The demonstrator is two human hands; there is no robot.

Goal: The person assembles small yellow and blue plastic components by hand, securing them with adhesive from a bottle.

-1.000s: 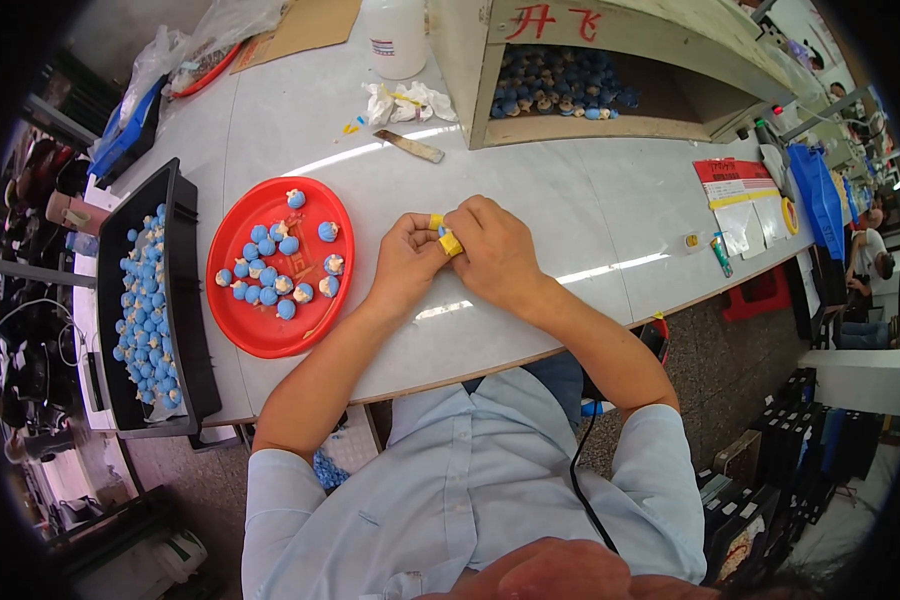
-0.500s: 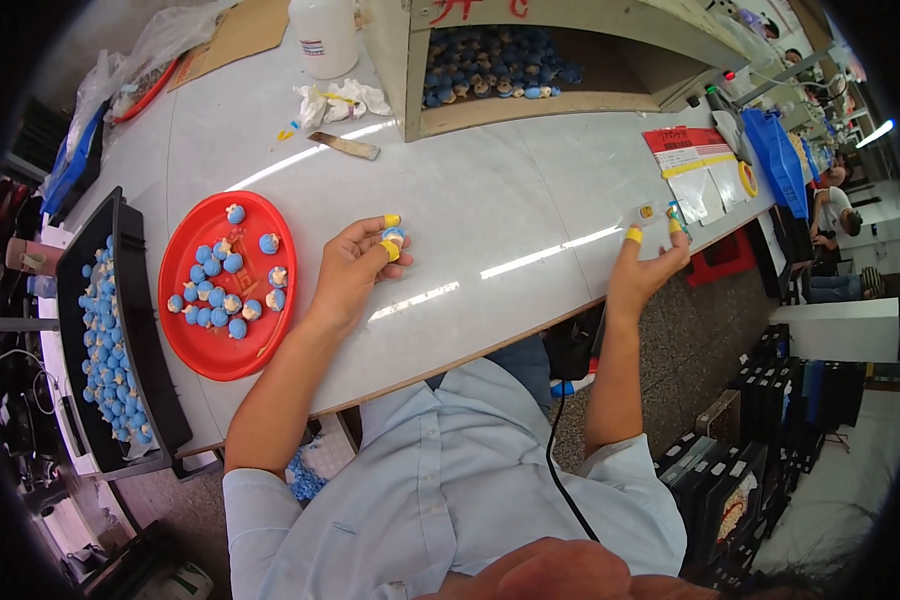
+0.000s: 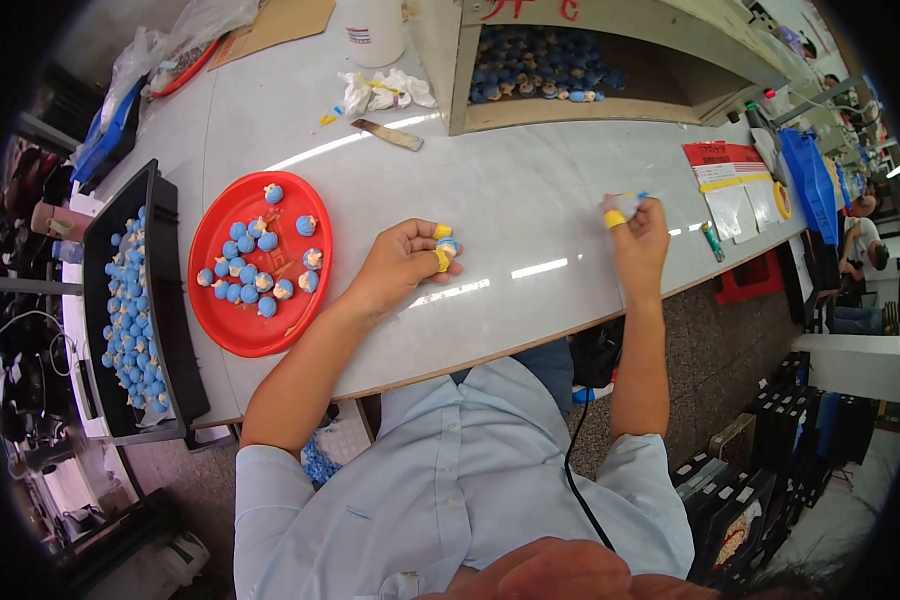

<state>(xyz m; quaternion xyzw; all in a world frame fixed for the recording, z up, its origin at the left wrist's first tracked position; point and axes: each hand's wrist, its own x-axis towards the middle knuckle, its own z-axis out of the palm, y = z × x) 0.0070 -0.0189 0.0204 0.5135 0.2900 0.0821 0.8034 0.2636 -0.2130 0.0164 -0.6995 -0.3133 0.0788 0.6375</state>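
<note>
One small blue-and-cream ball [image 3: 449,245] is pinched in the left grip [image 3: 400,263] above the glossy grey surface [image 3: 530,200]; the right grip [image 3: 640,240] pinches a pale object [image 3: 626,203], too blurred to name. Similar balls [image 3: 267,241] lie on the round red plastic plate [image 3: 225,213], whether finished I can't tell.

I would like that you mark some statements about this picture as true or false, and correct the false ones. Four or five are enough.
1. The left hand and the right hand each wear a yellow covering on at least one fingertip. True.
2. The two hands are touching each other. False: they are clearly apart.
3. The left hand holds a small blue-and-pale ball. True.
4. The red plate lies between the black tray and the left hand. True.
5. The black tray holds only yellow balls. False: its balls are mainly blue, with pale parts.
</note>
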